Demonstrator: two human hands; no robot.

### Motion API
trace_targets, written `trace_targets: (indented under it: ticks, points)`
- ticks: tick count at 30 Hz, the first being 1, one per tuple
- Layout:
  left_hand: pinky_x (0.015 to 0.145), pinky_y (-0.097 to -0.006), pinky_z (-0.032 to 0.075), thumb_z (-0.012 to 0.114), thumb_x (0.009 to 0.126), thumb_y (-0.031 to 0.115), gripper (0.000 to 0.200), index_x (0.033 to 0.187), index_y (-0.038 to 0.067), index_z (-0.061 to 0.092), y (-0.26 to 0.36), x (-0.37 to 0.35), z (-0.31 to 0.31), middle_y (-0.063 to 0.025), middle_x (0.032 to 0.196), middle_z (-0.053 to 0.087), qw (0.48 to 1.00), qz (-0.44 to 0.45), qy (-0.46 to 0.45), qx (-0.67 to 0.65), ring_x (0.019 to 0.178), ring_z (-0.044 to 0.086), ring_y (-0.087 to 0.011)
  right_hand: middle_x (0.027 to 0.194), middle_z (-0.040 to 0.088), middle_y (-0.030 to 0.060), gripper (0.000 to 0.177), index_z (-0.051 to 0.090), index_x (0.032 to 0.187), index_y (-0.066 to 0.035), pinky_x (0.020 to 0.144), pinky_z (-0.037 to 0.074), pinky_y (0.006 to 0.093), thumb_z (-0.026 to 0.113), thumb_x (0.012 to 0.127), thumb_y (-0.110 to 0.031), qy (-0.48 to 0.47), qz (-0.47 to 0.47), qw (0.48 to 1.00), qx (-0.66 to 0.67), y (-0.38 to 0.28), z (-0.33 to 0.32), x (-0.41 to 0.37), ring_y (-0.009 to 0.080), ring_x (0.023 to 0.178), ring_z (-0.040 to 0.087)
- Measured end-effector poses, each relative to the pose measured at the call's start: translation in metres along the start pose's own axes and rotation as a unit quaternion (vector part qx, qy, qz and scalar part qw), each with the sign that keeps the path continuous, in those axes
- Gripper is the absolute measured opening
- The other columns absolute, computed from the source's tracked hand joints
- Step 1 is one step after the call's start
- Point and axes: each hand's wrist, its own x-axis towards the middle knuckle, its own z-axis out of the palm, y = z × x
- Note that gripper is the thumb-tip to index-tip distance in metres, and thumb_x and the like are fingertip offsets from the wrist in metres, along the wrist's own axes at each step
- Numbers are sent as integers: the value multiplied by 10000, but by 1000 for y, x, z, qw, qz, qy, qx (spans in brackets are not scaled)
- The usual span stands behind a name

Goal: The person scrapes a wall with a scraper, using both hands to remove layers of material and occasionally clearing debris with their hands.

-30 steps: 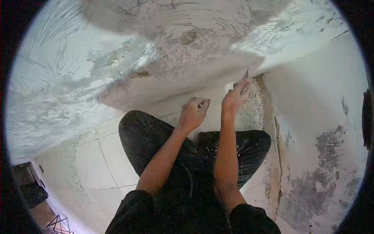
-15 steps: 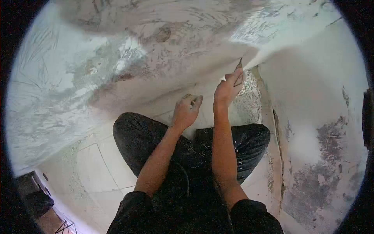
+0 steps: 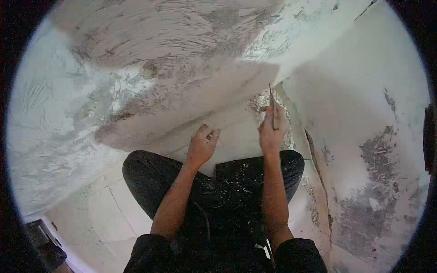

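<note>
My right hand (image 3: 273, 132) is closed around a thin flat-bladed tool, like a putty knife (image 3: 271, 98), seen nearly edge-on. Its narrow tip points away from me, towards the corner where the two walls meet the floor. My left hand (image 3: 203, 144) hovers in front of my knees, fingers loosely curled and apart from the thumb, with nothing visible between them. Ahead of both hands rises a plastered wall (image 3: 191, 86), patchy white and grey with trowel marks. White crumbs of plaster (image 3: 263, 99) lie on the floor near the tool.
To the right stands a second wall (image 3: 337, 104) with grey patches and a cracked lower edge (image 3: 318, 168). My crossed legs (image 3: 150, 177) in dark, splattered trousers rest on the tiled floor (image 3: 104, 204). At lower left is a dark object (image 3: 48, 245) by a white edge.
My right hand has drawn back from the wall corner, turning the tool more upright in view. My left hand has shifted slightly left and its fingers have loosened. The camera view has shifted slightly.
</note>
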Motion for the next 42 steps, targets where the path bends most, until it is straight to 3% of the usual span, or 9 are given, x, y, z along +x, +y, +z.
trace_targets:
  ticks: [3,9,15,21,23,30,35,40,42]
  points:
    - [675,-351,449,533,835,251,276,851,-17,598,-9,-2,7,-183,840,547,999,27,27,14,740,569,-281,829,601,65,200,601,973,-31,539,463,258,528,859,-178,-8,-233,957,-172,5,-43,32,126,596,557]
    - [723,-369,452,553,817,284,315,856,-20,627,-40,0,22,-251,977,550,989,106,67,79,735,589,-277,948,625,135,211,616,975,-22,722,480,300,588,770,-62,-151,-379,852,-327,-111,-90,91,229,835,625]
    - [690,-346,461,551,810,271,297,854,-18,605,-12,-3,7,-219,980,562,999,17,-29,42,706,584,-262,841,622,157,206,632,920,-38,649,463,346,565,727,-7,-241,-480,726,-429,-171,-83,119,296,702,598]
    - [729,-360,451,554,809,269,297,865,-17,608,-19,-1,8,-230,990,556,993,78,4,92,712,583,-266,799,625,147,170,634,873,-31,645,464,361,582,711,-32,-189,-444,774,-410,-180,-76,111,319,679,589]
    - [753,-371,448,554,809,271,311,880,-27,606,-6,-3,1,-258,1051,533,997,23,-57,37,739,582,-274,810,626,148,157,636,858,-27,667,467,361,582,711,-41,-228,-521,698,-435,-152,-64,133,317,695,593]
    - [767,-375,440,554,808,270,294,912,1,611,-7,-6,0,-251,1071,523,998,1,-35,45,776,569,-273,818,627,154,139,635,847,0,669,474,339,576,728,-40,-187,-458,768,-408,-177,-70,98,310,732,606]
    - [834,-373,423,543,814,303,313,903,13,622,-1,-2,-3,-280,1166,464,993,-29,-112,37,1003,518,-349,805,626,161,132,635,863,4,631,475,316,580,761,-58,-203,-459,769,-397,-154,-68,115,291,691,616]
    - [771,-366,444,508,837,347,381,947,-2,613,8,-7,-2,-205,1056,554,997,-17,-69,3,913,559,-281,923,629,130,207,629,968,-55,694,500,306,583,766,-58,-157,-330,887,-283,-130,-73,78,246,795,630]
    - [725,-351,459,489,852,366,413,985,-7,604,12,1,2,-156,981,606,996,-33,-80,-9,809,597,-226,991,606,127,401,582,1097,-187,704,503,329,567,735,-16,-82,-392,844,-356,-89,-61,67,270,822,616]
